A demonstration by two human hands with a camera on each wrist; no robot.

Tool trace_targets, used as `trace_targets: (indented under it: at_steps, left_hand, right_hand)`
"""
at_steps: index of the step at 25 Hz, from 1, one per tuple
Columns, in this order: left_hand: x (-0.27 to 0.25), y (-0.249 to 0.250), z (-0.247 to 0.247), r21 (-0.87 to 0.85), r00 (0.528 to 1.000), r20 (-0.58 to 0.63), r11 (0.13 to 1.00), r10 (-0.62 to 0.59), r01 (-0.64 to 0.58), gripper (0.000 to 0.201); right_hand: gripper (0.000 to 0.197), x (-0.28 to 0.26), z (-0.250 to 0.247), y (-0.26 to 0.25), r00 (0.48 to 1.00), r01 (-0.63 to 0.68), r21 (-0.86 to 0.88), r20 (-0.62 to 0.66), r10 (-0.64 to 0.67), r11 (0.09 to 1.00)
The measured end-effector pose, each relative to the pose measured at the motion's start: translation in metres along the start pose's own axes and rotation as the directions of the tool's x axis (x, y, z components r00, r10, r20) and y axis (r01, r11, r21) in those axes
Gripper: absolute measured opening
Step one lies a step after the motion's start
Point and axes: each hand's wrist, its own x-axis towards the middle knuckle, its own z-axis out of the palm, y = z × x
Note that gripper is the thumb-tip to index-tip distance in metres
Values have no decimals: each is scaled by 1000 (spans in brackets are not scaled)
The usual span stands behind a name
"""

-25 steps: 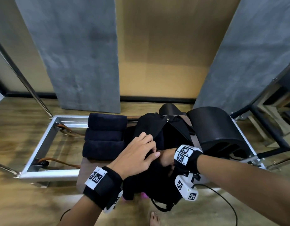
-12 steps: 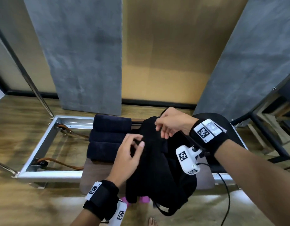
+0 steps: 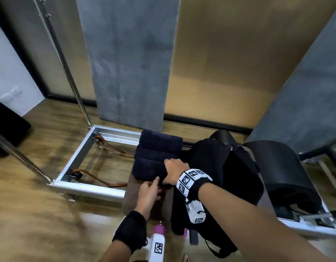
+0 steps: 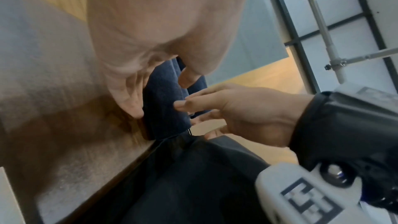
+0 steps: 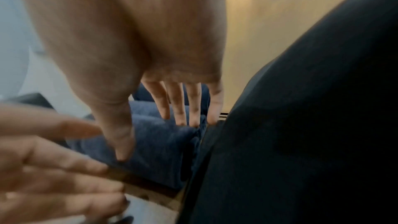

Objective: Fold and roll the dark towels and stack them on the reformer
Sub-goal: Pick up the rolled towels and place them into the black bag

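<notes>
Right hand (image 3: 173, 172) fingers (image 5: 180, 106) are lying fairly straight on top of the nearest rolled towel (image 3: 149, 170), thumb pressing down its near face, so it is cupping the roll's right end rather than clenching it. Left hand (image 3: 149, 193) fingers (image 4: 127, 94) are extended and relaxed, tips touching the roll's near lower edge, holding nothing.

That roll is sitting lower centre of the head view, the front one of three dark navy rolled towels (image 3: 159, 148) lined up touching each other on the reformer (image 3: 99, 188) carriage. Just right of them a black garment or bag (image 3: 216, 178) is lying heaped; whether it is a towel I cannot tell. A black padded barrel (image 3: 284, 173) is sitting at right of frame.

Handling, as a guess: terry towel, soft and light, not slippery, not fragile. It will be sagging and unrolling if picked up by one end or by the loose flap. Best taken with both palms around the middle, or one hand at each end, loose edge kept tucked underneath.

Versus half a second ago: both hands have dropped off the black fabric, where they were pinching it up near its top, and have moved left and down onto the front roll. The three rolls are looking unchanged. Camera is now tilting more to the left.
</notes>
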Motion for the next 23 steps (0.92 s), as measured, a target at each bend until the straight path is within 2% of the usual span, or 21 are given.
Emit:
trace_targets:
  at_steps: [3, 5, 7, 10, 13, 16, 18, 19, 20, 22, 23]
  left_hand:
    - [4, 2, 0, -65, 999, 20, 997, -44, 45, 49]
    - [4, 4, -1, -99, 997, 24, 992, -70, 72, 51]
    - [3, 7, -3, -144, 994, 35, 984, -99, 103, 51]
    - [-9, 16, -12, -272, 993, 95, 957, -77, 100, 47]
    - [-30, 34, -12, -439, 998, 54, 898, 38, -10, 48]
    - [-53, 67, 3, -500, 983, 53, 857, 177, -127, 49]
    - [-69, 88, 20, -508, 969, 133, 854, 209, -115, 48]
    - [-77, 98, 31, -509, 959, 185, 856, 216, -94, 49]
    - [-83, 105, 42, -514, 947, 227, 854, 226, -81, 49]
    - [-98, 114, 77, -500, 916, 304, 862, 262, -81, 46]
    - [-107, 117, 95, -477, 898, 340, 874, 279, -91, 45]
  right_hand:
    - [51, 12, 21, -13, 998, -8, -179, -64, -3, 984]
    - [36, 15, 28, -17, 999, -1, -196, -43, -8, 981]
    - [30, 14, 25, -20, 1000, -1, -114, 24, 4, 994]
    - [42, 3, 7, -26, 994, 33, 93, 104, -42, 995]
    - [55, -18, -23, -21, 992, 105, 237, 50, -120, 966]
    - [69, -49, -58, 4, 985, 172, 373, -59, -162, 912]
    - [66, -69, -73, 30, 976, 176, 552, -202, -74, 815]
    - [68, -81, -80, 43, 976, 150, 666, -220, 0, 731]
    - [71, -91, -85, 52, 983, 117, 773, -178, 36, 624]
    - [65, -114, -92, 75, 999, 41, 907, -40, -11, 420]
    - [62, -125, -92, 85, 999, 23, 941, -13, -34, 338]
